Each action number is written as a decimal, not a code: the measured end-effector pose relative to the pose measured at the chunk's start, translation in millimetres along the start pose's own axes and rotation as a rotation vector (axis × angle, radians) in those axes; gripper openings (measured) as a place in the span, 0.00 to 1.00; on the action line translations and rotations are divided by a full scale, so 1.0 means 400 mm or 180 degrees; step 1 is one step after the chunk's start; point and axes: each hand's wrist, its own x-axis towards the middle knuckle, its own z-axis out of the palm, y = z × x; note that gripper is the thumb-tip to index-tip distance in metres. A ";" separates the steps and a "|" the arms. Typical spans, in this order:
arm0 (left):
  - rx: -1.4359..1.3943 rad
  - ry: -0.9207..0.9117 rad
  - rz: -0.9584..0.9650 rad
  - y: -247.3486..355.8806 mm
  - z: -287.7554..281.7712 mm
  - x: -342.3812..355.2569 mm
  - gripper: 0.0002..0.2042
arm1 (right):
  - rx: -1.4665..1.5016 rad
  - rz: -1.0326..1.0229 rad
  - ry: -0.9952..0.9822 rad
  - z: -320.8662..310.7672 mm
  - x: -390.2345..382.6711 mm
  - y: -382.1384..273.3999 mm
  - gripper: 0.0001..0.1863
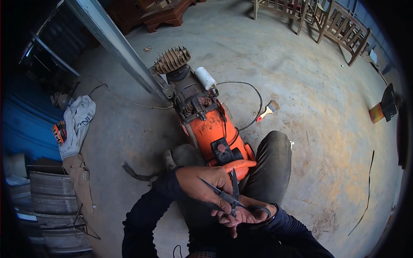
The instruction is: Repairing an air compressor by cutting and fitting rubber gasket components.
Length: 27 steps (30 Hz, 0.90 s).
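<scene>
Meeting around open scissors (235,198), hands (205,185) partly hide the handles (262,209).

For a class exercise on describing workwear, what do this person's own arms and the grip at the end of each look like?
The left sleeve and right sleeve are long, dark navy and wrinkled into folds, with no clear markings. Each grip is a bare hand: neither the left hand nor the right hand wears a glove.

1 wide fisheye view downward from the head
</scene>
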 end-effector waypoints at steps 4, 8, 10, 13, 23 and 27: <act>0.0167 0.0133 -0.0148 0.025 0.015 -0.004 0.12 | 0.0224 0.0127 -0.0581 -0.047 -0.011 0.052 0.63; 0.0195 0.0143 0.0042 0.014 0.020 -0.005 0.13 | 0.0566 0.0150 -0.0517 -0.008 -0.003 0.056 0.64; 0.0112 -0.0034 0.0004 -0.010 0.021 -0.003 0.13 | 0.0854 0.0302 -0.0146 0.043 0.008 0.037 0.66; 0.0063 -0.0141 -0.0065 -0.021 0.030 0.002 0.13 | 0.0785 0.0260 -0.0349 0.009 -0.008 0.075 0.66; 0.0109 -0.0475 0.0221 -0.046 0.035 0.009 0.09 | 0.1366 0.0359 0.0032 0.084 -0.010 0.079 0.68; 0.0018 -0.0421 -0.0144 -0.033 0.042 0.006 0.10 | 0.1307 0.0059 -0.0135 0.060 -0.014 0.134 0.68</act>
